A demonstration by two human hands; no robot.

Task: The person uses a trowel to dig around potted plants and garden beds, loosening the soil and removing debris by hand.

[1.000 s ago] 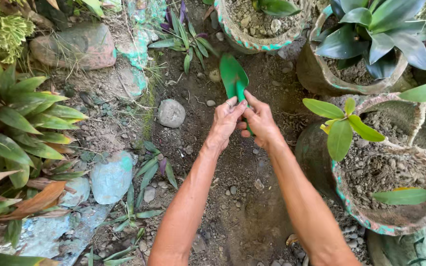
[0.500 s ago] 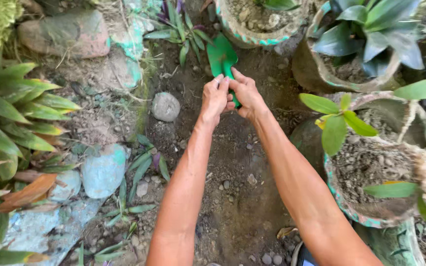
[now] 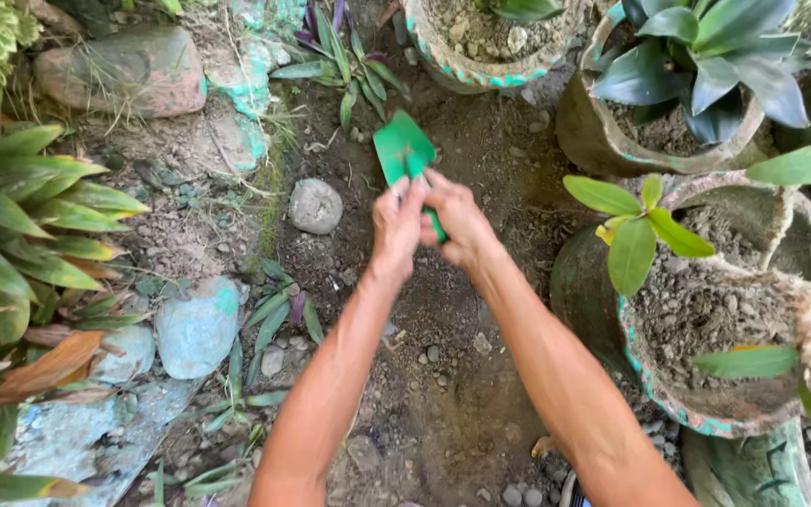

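The green trowel [image 3: 404, 147] shows only its blade; its handle is hidden inside the right hand [image 3: 457, 221] and left hand [image 3: 396, 225]. The top pot [image 3: 481, 70] (rim only) is cut off by the picture's edge

Both arms stretched forward, left hand [image 3: 398, 222] and right hand [image 3: 458, 222] together, fingers seemingly curled closed

Green trowel [image 3: 404, 147], grey stone [image 3: 315, 206]
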